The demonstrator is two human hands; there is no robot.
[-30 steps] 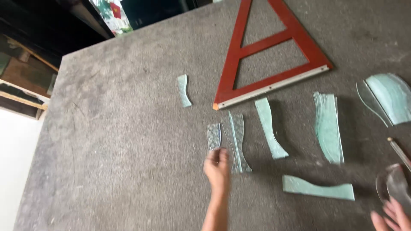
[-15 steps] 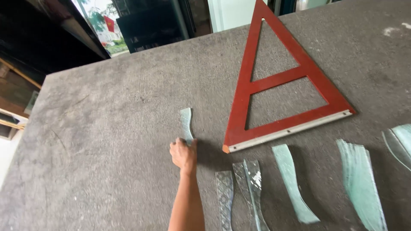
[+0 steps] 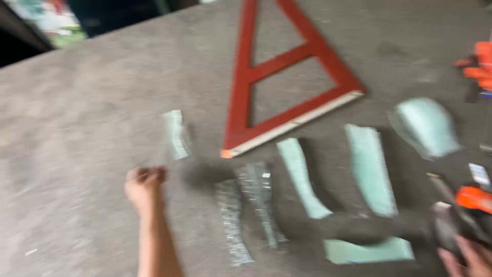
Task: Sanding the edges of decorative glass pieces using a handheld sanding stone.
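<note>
The view is blurred by motion. My left hand [image 3: 146, 185] is closed on the lower end of a narrow pale green glass piece [image 3: 176, 134], which is lifted off the grey table [image 3: 77, 128] and casts a shadow to its right. At the bottom right corner, my right hand [image 3: 470, 257] grips the edge of a clear, greyish glass piece [image 3: 445, 225]. A red triangular wooden frame [image 3: 245, 87] lies flat beyond both hands.
Two textured clear glass strips [image 3: 251, 205] lie right of my left arm. Several pale green glass pieces [image 3: 369, 169] lie below the frame, one rounded [image 3: 428, 125]. An orange-handled tool [image 3: 474, 197] and another orange object [image 3: 479, 66] sit at the right edge.
My left hand reached up to the narrow green piece left of the frame, closed on it and lifted it. The camera swung, bringing my right hand back into view.
</note>
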